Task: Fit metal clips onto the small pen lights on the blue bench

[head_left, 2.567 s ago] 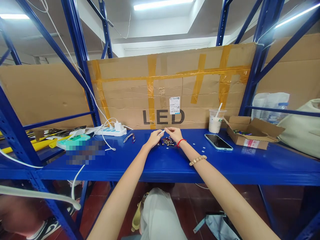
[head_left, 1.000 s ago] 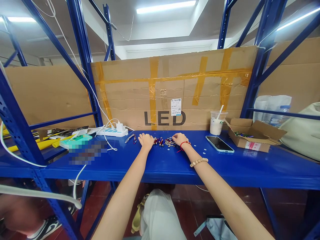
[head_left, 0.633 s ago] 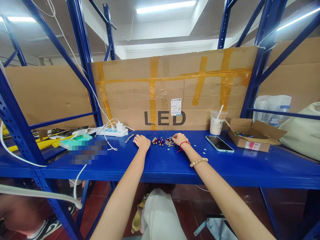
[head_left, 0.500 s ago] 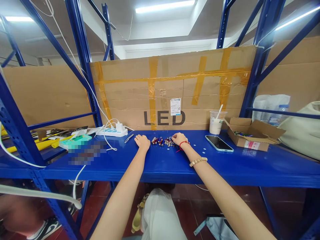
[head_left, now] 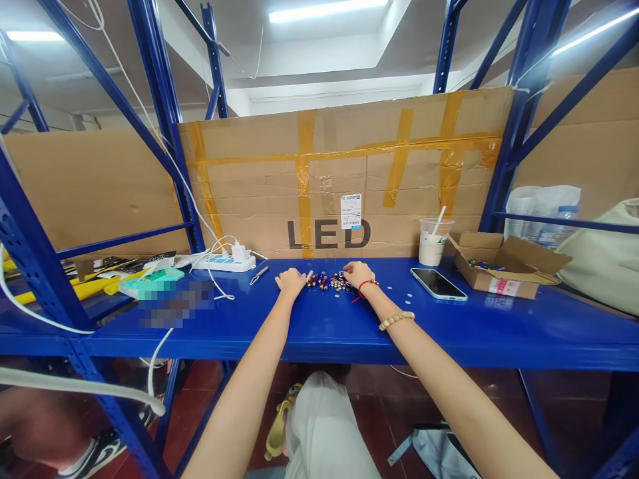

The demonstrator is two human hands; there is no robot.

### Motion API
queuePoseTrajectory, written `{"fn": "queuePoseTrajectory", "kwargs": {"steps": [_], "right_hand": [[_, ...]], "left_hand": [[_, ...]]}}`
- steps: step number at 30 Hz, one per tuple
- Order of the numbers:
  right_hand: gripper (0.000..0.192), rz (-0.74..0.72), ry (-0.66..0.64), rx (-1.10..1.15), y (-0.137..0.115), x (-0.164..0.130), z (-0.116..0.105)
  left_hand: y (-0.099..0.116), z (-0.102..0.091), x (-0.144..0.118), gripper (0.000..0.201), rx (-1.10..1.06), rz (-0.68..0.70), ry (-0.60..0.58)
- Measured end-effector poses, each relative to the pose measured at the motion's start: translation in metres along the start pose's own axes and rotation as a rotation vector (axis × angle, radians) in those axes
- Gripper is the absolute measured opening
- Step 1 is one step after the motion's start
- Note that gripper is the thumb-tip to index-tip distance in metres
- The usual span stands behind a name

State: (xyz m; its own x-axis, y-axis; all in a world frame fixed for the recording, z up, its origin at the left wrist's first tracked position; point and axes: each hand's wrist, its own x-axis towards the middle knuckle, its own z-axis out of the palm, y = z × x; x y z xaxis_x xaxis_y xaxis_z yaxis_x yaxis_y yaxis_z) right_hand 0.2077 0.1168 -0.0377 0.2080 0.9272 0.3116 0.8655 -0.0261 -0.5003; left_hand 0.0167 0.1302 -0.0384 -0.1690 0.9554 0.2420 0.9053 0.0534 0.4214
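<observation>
A row of small shiny cylinders (head_left: 318, 281) in red, blue and silver lies on the blue shelf top (head_left: 329, 326). My left hand (head_left: 291, 281) rests on the shelf at the left end of that row, fingers partly spread, its thumb side against or very near a silver cylinder. To the right of the row is a pile of small metal pieces (head_left: 340, 285), some like rings or clasps. My right hand (head_left: 359, 273) is over the right side of this pile, fingers curled down and pressed together. Whatever is between its fingertips is too small to make out.
A pen-like tool (head_left: 258, 275) lies left of my left hand, before a white power strip (head_left: 224, 263). On the right are several small pale discs (head_left: 409, 295), a phone (head_left: 438, 284), a drink cup (head_left: 433, 243) and an open carton (head_left: 499, 273). Cardboard (head_left: 329, 173) stands behind.
My left hand has slid right to the cylinders, and the row sits slightly farther right. My right hand stays over the metal pieces.
</observation>
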Motion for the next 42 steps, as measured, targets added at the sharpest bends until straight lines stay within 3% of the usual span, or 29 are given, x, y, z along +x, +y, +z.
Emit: {"fn": "queuePoseTrajectory", "kwargs": {"steps": [10,16,24,34,42], "right_hand": [[0.028,-0.003,-0.001,-0.012,-0.002,-0.001,-0.003],[0.033,0.004,0.018,-0.015,-0.003,-0.002,-0.003],[0.034,-0.004,0.013,-0.001,-0.002,-0.001,-0.003],[0.029,0.004,-0.002,0.006,-0.002,-0.001,-0.002],[0.029,0.003,-0.018,0.032,0.001,0.002,0.001]], "left_hand": [[0.002,-0.005,-0.002,0.049,0.035,-0.035,-0.027],[0.004,-0.003,-0.003,0.039,0.126,-0.097,0.027],[0.004,-0.003,-0.005,0.045,0.170,-0.137,0.068],[0.008,-0.008,-0.012,0.044,0.169,-0.123,0.218],[0.011,-0.010,-0.013,0.043,-0.022,-0.065,0.377]]}}
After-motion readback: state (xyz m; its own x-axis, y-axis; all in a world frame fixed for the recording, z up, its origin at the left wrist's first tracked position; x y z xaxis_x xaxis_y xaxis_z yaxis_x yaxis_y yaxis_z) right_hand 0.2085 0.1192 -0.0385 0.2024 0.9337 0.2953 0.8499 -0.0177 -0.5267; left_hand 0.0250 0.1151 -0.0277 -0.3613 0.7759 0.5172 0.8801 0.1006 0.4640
